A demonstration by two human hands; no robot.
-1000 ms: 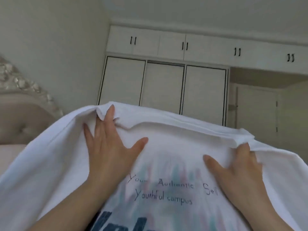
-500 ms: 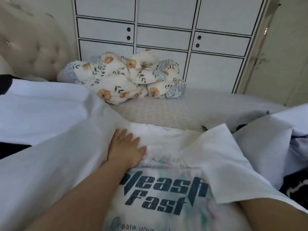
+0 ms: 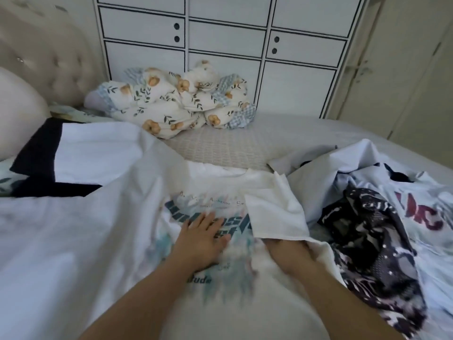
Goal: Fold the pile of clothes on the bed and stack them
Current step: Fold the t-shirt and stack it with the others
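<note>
A: Status?

B: A second ago I had the white printed tee (image 3: 152,241) up in front of me, pinched along its top edge in both hands. It's now down flat on the bed (image 3: 220,148), print side up. Half a second ago my left hand was up near the collar; it has slid down to the middle of the print.

A: Grip state?

B: Left hand (image 3: 199,241) is open, fingers straight, palm pressing the tee on the print. Right hand (image 3: 286,256) sits at the tee's right edge with its fingers tucked under the folded-in sleeve (image 3: 272,212). Can't tell if they're pinching or just under it.

A: Meaning for the task?

B: My read: the tee is spread and the first side fold is underway, right sleeve already turned in over the print. The left side is still wide open, so that fold remains, then the lengthwise fold.

A: What else is there?

B: Unfolded pile (image 3: 372,231) just right of the tee: a dark patterned piece and a pale blue one. A white and navy garment (image 3: 73,158) lies beyond the tee's left shoulder. Floral quilt (image 3: 176,104) is well beyond the collar, against the wardrobe (image 3: 225,52).

A: Any readable text?

B: Motion blur hurts. Small line under the collar looks like "Authentic". Big teal lettering is half under my left hand, unreadable. Lower down, "...tude". The pale blue piece has maroon letters, cropped, not legible.
</note>
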